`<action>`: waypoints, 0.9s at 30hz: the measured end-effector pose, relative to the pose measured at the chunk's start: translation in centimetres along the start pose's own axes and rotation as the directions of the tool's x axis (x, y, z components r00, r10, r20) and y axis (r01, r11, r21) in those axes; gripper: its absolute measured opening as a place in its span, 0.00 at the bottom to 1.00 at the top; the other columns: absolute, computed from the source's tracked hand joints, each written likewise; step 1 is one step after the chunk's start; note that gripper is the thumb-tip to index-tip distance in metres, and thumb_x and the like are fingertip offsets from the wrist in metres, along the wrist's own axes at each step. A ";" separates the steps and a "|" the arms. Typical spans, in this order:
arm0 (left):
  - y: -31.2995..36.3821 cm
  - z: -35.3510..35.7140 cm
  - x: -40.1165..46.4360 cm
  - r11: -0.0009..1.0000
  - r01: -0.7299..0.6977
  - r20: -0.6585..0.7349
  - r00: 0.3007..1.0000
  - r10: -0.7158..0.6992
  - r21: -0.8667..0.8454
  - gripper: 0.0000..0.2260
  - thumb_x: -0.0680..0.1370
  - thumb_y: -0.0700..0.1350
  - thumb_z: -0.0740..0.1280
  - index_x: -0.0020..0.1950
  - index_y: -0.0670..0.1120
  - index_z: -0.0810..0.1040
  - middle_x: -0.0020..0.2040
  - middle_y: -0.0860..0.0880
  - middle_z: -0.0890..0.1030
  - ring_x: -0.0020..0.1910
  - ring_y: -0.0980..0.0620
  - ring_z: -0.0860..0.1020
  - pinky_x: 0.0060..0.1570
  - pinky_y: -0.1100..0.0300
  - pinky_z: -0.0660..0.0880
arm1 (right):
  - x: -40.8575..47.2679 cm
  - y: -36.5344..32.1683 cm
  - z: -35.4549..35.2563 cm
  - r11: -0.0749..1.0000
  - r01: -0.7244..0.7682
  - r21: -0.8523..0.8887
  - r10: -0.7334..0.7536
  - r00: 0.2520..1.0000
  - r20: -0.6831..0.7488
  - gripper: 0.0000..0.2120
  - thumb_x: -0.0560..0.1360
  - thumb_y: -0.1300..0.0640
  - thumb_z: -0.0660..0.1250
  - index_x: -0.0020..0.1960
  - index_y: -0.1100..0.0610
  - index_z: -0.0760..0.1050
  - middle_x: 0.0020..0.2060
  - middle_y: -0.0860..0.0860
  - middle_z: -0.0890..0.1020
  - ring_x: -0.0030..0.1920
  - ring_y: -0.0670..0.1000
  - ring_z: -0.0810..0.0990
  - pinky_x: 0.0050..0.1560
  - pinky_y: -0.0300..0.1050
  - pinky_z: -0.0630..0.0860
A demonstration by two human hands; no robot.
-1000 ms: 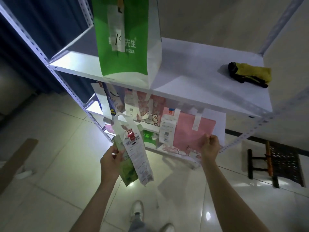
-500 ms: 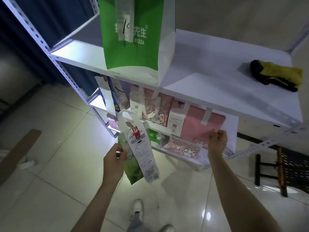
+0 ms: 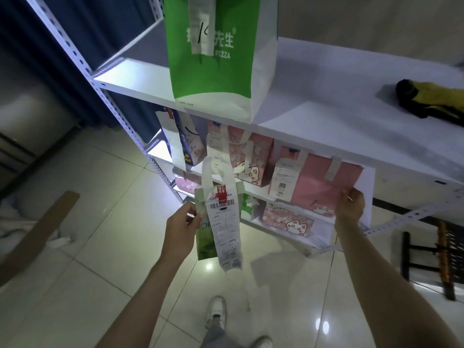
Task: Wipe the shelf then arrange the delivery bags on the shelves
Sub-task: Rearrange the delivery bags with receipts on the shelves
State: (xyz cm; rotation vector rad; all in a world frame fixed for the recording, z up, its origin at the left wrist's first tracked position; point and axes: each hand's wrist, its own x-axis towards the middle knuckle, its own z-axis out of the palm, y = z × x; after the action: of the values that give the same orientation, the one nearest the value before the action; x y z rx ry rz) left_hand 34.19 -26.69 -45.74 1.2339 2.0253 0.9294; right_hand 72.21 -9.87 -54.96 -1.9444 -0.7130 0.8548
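White shelf [image 3: 313, 96]: green pizza bag [image 3: 216, 59] upright at front edge, yellow-black cloth [image 3: 431, 101] right.

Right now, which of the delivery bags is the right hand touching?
The plain pink bag on the second shelf: the right hand grips its lower corner. The cat-print bags stand untouched, and the left hand holds a small green bag.

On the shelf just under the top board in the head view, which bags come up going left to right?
Blue and white bag → pink cat bag → plain pink bag, its lower right corner held by the right hand.
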 end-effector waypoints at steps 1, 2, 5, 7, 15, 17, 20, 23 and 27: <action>0.0 -0.3 0.0 1.000 -0.013 0.006 1.000 0.013 0.006 0.06 0.81 0.42 0.70 0.45 0.48 0.77 0.42 0.53 0.83 0.38 0.53 0.81 0.33 0.70 0.74 | -0.5 0.0 -0.3 0.999 -0.028 0.029 0.027 0.999 0.035 0.15 0.83 0.58 0.61 0.69 0.61 0.71 0.65 0.59 0.78 0.65 0.61 0.78 0.68 0.59 0.75; 0.0 -0.6 0.0 1.000 -0.021 0.010 1.000 0.021 0.009 0.07 0.81 0.42 0.70 0.44 0.49 0.77 0.42 0.52 0.83 0.38 0.53 0.80 0.34 0.70 0.74 | -1.3 0.0 -0.5 0.997 -0.058 0.056 0.054 0.996 0.069 0.19 0.83 0.60 0.63 0.73 0.60 0.68 0.69 0.59 0.75 0.69 0.60 0.75 0.71 0.58 0.73; 0.3 -1.4 -0.2 1.000 -0.019 0.013 1.000 0.019 0.009 0.09 0.81 0.41 0.69 0.42 0.49 0.76 0.41 0.51 0.82 0.38 0.51 0.80 0.33 0.71 0.74 | -4.7 0.7 -1.3 0.997 -0.074 0.022 0.072 0.993 0.096 0.29 0.81 0.60 0.67 0.78 0.62 0.61 0.75 0.60 0.68 0.75 0.60 0.67 0.77 0.57 0.65; 0.6 -2.0 -0.3 1.000 -0.017 0.025 1.000 0.017 0.022 0.07 0.81 0.41 0.69 0.43 0.46 0.76 0.41 0.50 0.82 0.38 0.50 0.81 0.31 0.71 0.75 | -7.6 1.1 -1.7 0.999 -0.047 0.007 0.046 0.992 0.119 0.24 0.81 0.59 0.67 0.75 0.62 0.66 0.70 0.58 0.73 0.69 0.57 0.73 0.71 0.51 0.70; 1.3 -4.6 -0.7 0.998 -0.054 0.084 0.995 0.053 0.018 0.05 0.81 0.42 0.70 0.45 0.44 0.78 0.42 0.51 0.83 0.37 0.53 0.81 0.32 0.72 0.74 | -19.9 -1.5 1.1 0.995 -0.023 0.099 -0.043 0.792 0.609 0.05 0.82 0.60 0.65 0.52 0.56 0.80 0.54 0.59 0.84 0.54 0.59 0.82 0.55 0.57 0.79; 1.1 -5.5 -0.3 0.998 -0.058 0.088 0.994 0.057 0.003 0.05 0.81 0.42 0.70 0.46 0.42 0.79 0.42 0.51 0.83 0.38 0.52 0.81 0.35 0.70 0.75 | -22.4 -2.4 3.0 0.998 0.005 0.057 -0.043 0.719 0.694 0.07 0.81 0.60 0.66 0.58 0.57 0.80 0.57 0.58 0.82 0.58 0.59 0.81 0.61 0.60 0.77; 0.9 -6.4 0.4 0.997 -0.064 0.128 0.989 0.068 -0.039 0.05 0.81 0.42 0.70 0.47 0.43 0.79 0.44 0.50 0.84 0.41 0.50 0.82 0.42 0.58 0.81 | -25.1 -3.2 5.2 0.998 0.054 0.008 -0.040 0.623 0.781 0.10 0.81 0.57 0.66 0.61 0.58 0.78 0.57 0.53 0.82 0.59 0.54 0.81 0.56 0.51 0.78; 0.2 -8.6 2.0 0.996 -0.073 0.178 0.981 0.081 -0.050 0.06 0.81 0.44 0.70 0.46 0.44 0.79 0.44 0.50 0.84 0.40 0.49 0.83 0.42 0.55 0.82 | -27.6 -4.2 7.6 0.995 0.096 0.024 -0.078 0.612 0.787 0.08 0.81 0.56 0.67 0.56 0.59 0.81 0.52 0.49 0.86 0.52 0.49 0.85 0.47 0.41 0.81; -0.4 -13.2 5.3 0.987 -0.111 0.204 0.970 0.133 -0.115 0.06 0.81 0.43 0.70 0.45 0.44 0.79 0.42 0.50 0.83 0.37 0.53 0.82 0.36 0.61 0.81 | -30.2 -7.4 11.0 0.994 0.093 0.061 -0.108 0.671 0.733 0.06 0.79 0.62 0.69 0.51 0.64 0.82 0.48 0.54 0.88 0.47 0.53 0.88 0.47 0.51 0.86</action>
State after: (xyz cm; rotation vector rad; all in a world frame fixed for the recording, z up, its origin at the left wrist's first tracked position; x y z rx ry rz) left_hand 21.74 -25.39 -39.01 1.3517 1.7313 0.9062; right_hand 44.33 -23.73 -44.03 -1.4704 -1.2596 1.6020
